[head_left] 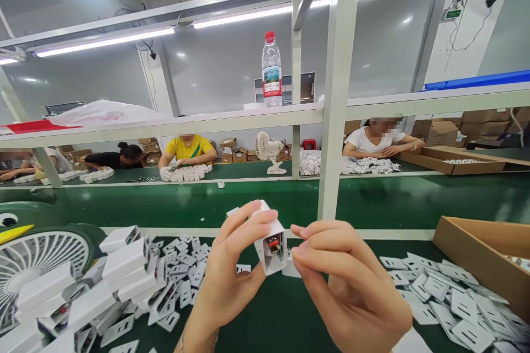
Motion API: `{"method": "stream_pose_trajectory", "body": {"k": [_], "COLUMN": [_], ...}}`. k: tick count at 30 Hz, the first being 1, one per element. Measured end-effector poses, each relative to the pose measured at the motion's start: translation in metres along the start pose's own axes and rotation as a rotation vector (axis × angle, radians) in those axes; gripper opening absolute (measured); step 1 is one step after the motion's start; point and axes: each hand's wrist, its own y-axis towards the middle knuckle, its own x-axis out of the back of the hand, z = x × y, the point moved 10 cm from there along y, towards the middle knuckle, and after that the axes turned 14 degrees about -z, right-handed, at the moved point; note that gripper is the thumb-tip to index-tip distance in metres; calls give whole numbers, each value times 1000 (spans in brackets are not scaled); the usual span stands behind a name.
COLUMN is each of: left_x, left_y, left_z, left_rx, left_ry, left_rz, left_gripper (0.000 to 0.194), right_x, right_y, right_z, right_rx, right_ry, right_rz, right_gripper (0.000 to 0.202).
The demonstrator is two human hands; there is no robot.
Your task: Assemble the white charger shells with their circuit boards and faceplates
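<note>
My left hand point(234, 259) grips a white charger housing point(267, 220) between fingers and thumb. Its open end faces me, showing red and dark parts inside. Close by on the right, my right hand point(348, 276) is pinched, with its fingertips at a small white cover plate point(292, 268) beside the housing's open end. That plate is partly hidden by the fingers and the housing. White housings point(126, 265) are heaped to the left of my left hand, with slotted cover plates point(186, 270) scattered beside them. More cover plates point(464, 306) lie to the right of my right hand.
A fan with a bird face point(41, 265) stands at the left. A cardboard box point(476, 242) sits at the right edge. Ahead, a white post point(337, 88) supports a shelf with a water bottle point(271, 71). Several people work across the green belt point(165, 204).
</note>
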Motion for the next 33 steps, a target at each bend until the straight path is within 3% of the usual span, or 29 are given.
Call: {"method": "stream_pose_trajectory", "body": {"k": [6, 14, 20, 23, 29, 33], "left_x": [-1, -2, -4, -3, -2, 6], "left_y": [-1, 1, 1, 2, 3, 4], "left_z": [-3, -6, -6, -4, 0, 16], "left_rx": [-40, -76, -78, -80, -43, 86], "left_ry": [38, 47, 47, 61, 74, 26], "left_rz": [30, 45, 59, 58, 52, -28], "left_gripper": [63, 61, 63, 62, 57, 59], "right_x": [-6, -2, -5, -6, 1, -1], "right_y": [-4, -5, -5, -6, -2, -3], "right_z": [-2, -23, -15, -14, -15, -32], "right_rx": [27, -202, -81, -90, -116, -266], "right_ry": [-5, 120, 28, 23, 71, 263], "right_rz": [40, 43, 70, 83, 54, 141], "right_gripper": [40, 33, 38, 34, 36, 28]}}
